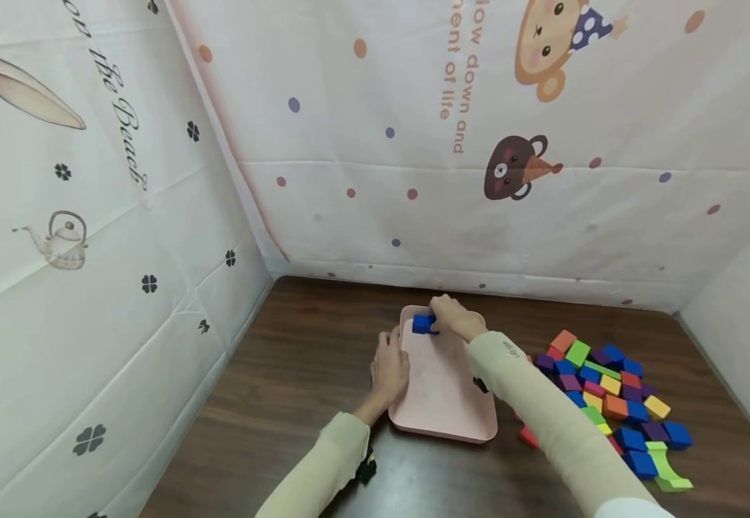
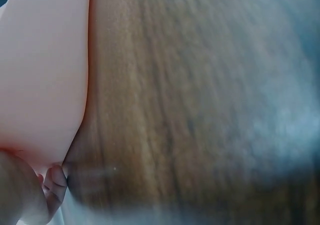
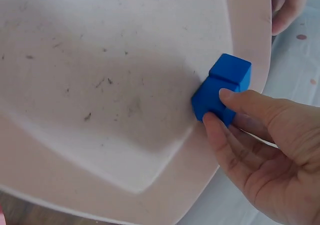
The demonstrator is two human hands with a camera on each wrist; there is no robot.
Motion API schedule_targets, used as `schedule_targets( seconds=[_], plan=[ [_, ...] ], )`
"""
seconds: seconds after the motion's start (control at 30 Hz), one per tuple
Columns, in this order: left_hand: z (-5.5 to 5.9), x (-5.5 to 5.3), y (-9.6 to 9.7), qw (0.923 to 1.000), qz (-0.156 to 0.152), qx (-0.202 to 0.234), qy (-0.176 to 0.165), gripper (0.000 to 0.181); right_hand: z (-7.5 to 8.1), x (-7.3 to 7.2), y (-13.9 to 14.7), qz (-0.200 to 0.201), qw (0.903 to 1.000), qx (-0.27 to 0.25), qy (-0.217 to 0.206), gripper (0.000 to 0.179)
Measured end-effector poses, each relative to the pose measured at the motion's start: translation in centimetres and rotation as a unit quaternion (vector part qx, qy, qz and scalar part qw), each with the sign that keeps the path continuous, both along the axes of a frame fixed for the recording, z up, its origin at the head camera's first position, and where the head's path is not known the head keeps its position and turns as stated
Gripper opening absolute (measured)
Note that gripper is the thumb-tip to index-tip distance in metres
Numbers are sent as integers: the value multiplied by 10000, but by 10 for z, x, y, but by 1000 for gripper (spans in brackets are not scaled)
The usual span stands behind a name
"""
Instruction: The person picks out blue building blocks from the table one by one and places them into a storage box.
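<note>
Pinching a blue block, right hand overhangs the tray left hand grips, mixed blocks alongside.

On 1 table sits 1 pink tray, with 2 blue blocks inside toward 11 o'clock. The tray has 1 left hand at 9 o'clock and 1 right hand at 12. Toward 3 o'clock lie over 20 loose blocks, partly hidden by 1 sleeve; at least 4 are yellow. Toward 4 o'clock is 1 curved green block. Prints on the walls include 1 teapot toward 10 o'clock and 2 hatted animal heads toward 1.
</note>
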State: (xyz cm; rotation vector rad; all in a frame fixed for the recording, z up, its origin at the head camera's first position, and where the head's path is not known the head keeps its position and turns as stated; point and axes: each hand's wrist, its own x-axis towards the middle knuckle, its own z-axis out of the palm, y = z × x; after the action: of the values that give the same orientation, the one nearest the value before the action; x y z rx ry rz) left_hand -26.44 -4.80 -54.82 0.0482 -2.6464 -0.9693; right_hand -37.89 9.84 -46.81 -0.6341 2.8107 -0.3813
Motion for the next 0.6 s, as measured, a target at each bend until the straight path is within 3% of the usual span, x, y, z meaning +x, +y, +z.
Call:
schedule_targets(
  seconds=[0.4,0.6],
  plan=[
    [0,1,2,9999,-21,-27,99,48,-10,0,-5,93,9998,-111,141,26],
    [-3,0,-1,9996,-88,-12,258,50,-4,2,0,158,9997,-164,46,34]
  ],
)
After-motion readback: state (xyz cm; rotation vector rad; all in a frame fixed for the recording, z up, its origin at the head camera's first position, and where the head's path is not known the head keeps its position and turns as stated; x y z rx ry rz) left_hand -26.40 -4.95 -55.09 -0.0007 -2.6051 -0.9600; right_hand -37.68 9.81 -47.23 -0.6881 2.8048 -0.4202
